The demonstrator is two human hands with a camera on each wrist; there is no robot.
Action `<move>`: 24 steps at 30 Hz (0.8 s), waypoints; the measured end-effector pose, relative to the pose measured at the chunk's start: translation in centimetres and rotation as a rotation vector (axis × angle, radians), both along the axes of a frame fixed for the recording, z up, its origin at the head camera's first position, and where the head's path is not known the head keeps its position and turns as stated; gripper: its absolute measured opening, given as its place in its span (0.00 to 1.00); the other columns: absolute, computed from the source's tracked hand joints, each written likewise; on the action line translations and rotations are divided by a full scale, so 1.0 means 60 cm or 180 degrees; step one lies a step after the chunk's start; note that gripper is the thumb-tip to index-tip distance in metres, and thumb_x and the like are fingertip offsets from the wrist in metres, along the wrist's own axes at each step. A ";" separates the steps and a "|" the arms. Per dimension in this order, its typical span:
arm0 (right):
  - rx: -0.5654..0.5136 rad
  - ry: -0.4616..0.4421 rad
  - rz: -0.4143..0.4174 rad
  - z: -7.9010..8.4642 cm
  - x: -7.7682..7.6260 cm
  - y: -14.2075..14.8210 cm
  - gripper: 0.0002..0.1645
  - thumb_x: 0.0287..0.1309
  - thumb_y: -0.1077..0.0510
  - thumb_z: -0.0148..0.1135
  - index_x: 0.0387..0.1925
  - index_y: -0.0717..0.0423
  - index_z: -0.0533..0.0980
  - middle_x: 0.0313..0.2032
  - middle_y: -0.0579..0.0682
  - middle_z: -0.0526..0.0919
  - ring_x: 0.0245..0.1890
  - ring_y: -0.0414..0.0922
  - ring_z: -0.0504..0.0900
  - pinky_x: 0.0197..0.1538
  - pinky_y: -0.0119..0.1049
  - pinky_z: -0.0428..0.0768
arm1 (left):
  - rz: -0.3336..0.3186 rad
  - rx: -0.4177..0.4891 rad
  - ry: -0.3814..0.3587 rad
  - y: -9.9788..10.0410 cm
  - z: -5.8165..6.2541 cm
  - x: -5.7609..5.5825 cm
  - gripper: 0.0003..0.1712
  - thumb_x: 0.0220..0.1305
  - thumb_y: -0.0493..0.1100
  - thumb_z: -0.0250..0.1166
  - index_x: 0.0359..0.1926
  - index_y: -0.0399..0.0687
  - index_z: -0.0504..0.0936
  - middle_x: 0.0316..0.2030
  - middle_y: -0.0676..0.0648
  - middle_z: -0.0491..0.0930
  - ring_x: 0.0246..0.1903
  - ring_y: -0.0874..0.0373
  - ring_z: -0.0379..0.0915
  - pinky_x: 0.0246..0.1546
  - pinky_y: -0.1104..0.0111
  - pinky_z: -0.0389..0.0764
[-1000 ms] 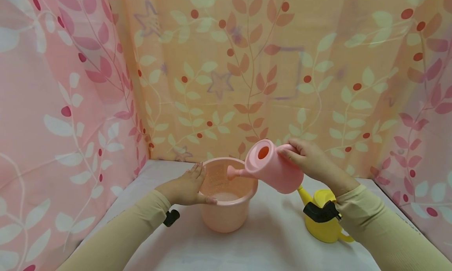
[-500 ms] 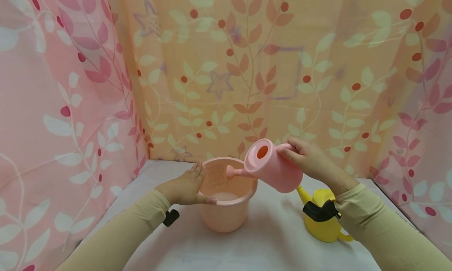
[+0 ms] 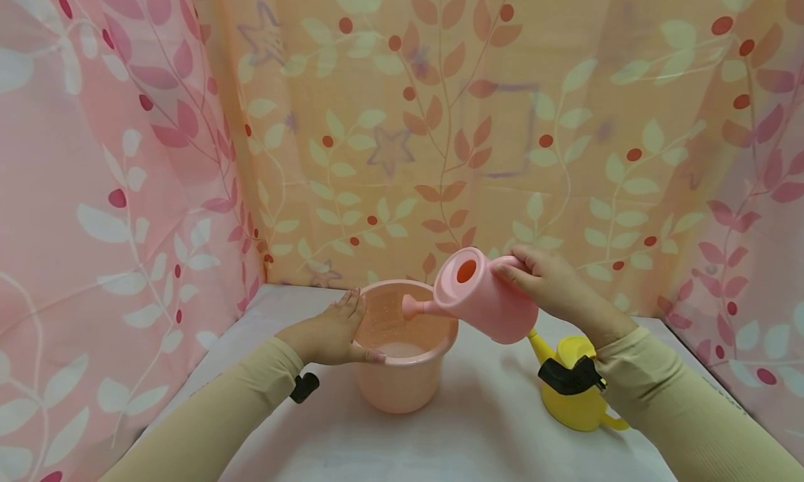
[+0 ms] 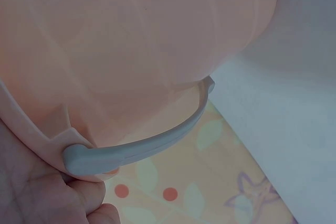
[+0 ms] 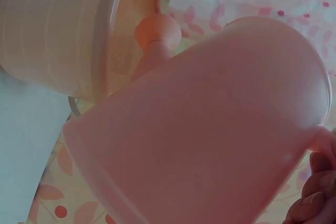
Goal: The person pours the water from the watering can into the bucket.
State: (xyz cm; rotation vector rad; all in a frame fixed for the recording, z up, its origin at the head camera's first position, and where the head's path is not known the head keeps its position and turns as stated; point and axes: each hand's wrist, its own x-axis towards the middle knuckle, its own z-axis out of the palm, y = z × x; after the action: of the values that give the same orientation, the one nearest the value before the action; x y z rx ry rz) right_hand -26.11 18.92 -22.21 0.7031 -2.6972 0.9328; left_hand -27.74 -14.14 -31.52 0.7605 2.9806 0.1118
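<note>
My right hand [image 3: 555, 287] grips the handle of a pink watering can [image 3: 493, 304]. The can hangs tilted left above the table, its rose [image 3: 412, 307] inside the mouth of a peach plastic bucket [image 3: 402, 388]. Small drops dot the bucket's inner wall; whether water is flowing cannot be made out. My left hand [image 3: 333, 328] rests on the bucket's left rim, its fingers extended and the thumb along the front rim. In the left wrist view, a grey bail handle [image 4: 152, 145] hangs down the bucket's side. The right wrist view shows curled fingers [image 5: 315, 192] by the can's handle.
A yellow watering can [image 3: 574, 405] stands on the white tabletop [image 3: 490, 433] to the right, partly behind my right wrist and its black camera mount [image 3: 571, 377]. Patterned cloth walls [image 3: 402, 154] enclose the back and both sides.
</note>
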 end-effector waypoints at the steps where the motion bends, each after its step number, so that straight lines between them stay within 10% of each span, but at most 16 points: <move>1: -0.0010 -0.0008 0.0008 0.001 0.001 -0.001 0.17 0.53 0.43 0.54 0.28 0.53 0.68 0.20 0.51 0.70 0.27 0.47 0.69 0.27 0.35 0.71 | 0.0001 0.0003 0.0002 0.000 0.000 0.000 0.69 0.35 0.83 0.40 0.64 0.33 0.41 0.64 0.35 0.35 0.64 0.48 0.27 0.60 0.56 0.41; 24: 0.0000 -0.0043 0.0044 0.001 -0.001 -0.008 0.17 0.53 0.43 0.54 0.27 0.53 0.68 0.21 0.50 0.70 0.27 0.47 0.69 0.27 0.35 0.72 | -0.0018 -0.0012 0.0020 -0.002 -0.002 -0.001 0.69 0.35 0.83 0.39 0.64 0.33 0.41 0.64 0.35 0.35 0.64 0.48 0.27 0.60 0.56 0.42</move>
State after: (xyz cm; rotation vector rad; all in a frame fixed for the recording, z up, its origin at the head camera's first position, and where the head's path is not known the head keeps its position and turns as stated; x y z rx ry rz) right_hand -26.20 18.42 -22.18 0.7190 -2.7074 0.9442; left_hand -27.83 -14.23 -31.65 0.7704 2.9835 0.1036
